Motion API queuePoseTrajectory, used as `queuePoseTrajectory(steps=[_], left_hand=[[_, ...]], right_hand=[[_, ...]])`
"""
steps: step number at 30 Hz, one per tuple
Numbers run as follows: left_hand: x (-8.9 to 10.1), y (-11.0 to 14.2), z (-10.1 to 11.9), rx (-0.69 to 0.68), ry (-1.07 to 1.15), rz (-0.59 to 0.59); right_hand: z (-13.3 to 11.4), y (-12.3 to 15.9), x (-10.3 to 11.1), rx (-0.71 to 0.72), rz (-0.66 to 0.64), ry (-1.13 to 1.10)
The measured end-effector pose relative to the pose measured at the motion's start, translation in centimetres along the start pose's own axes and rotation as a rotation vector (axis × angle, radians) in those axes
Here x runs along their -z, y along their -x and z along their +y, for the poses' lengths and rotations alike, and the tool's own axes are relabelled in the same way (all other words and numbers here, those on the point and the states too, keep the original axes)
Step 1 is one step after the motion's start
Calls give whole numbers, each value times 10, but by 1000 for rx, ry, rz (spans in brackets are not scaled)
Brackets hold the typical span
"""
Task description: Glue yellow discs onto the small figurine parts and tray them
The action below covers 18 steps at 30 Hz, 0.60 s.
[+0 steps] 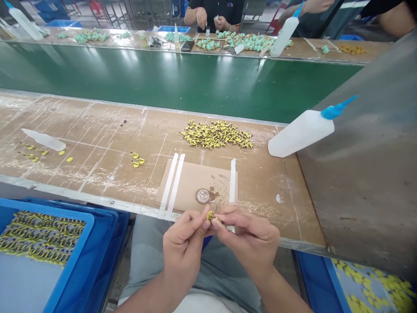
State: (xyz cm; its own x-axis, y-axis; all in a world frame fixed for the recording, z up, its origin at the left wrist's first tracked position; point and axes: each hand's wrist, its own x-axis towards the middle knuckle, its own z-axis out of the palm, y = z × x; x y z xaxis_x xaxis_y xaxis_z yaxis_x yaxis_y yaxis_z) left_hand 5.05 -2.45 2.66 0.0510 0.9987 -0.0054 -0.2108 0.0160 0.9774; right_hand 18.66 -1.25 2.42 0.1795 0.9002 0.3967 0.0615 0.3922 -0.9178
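At the far left, a blue plastic tray [65, 261] sat below the bench edge, holding close rows of yellow-and-dark pieces [41, 237]. On the scuffed brown workbench [97, 130] above it, a white squeeze bottle [44, 139] lay on its side, with a few small yellow pieces [32, 152] scattered just beside it and a little group of yellow pieces [137, 159] farther right. Next came the person's left hand [182, 248] and right hand [247, 237], held together over the bench's front edge, their fingertips [206, 224] meeting as both pinched a small yellow piece [210, 216] in the air. That piece was just in front of a cardboard sheet [195, 187] bearing white strips [172, 184] and a round clear disc [203, 196] smeared with brown. Beyond the sheet lay a heap of yellow-and-brown pieces [216, 134], and to its right a white bottle with a blue nozzle [301, 132] lay tilted against a grey metal panel [358, 187]. Below, a second blue tray [312, 278] held loose yellow pieces [371, 282]. Across a green conveyor belt [163, 82], a co-worker's hands [206, 19] were at the far bench among mint-green pieces [254, 42].
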Motion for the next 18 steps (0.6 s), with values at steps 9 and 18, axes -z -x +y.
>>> queuePoseTrajectory(steps=[9, 18], left_hand=[[5, -5, 5, 157, 84, -33], [8, -4, -1, 227, 199, -9]], right_hand=[[0, 3, 4, -95, 0, 4], [-3, -6, 7, -252, -107, -117]])
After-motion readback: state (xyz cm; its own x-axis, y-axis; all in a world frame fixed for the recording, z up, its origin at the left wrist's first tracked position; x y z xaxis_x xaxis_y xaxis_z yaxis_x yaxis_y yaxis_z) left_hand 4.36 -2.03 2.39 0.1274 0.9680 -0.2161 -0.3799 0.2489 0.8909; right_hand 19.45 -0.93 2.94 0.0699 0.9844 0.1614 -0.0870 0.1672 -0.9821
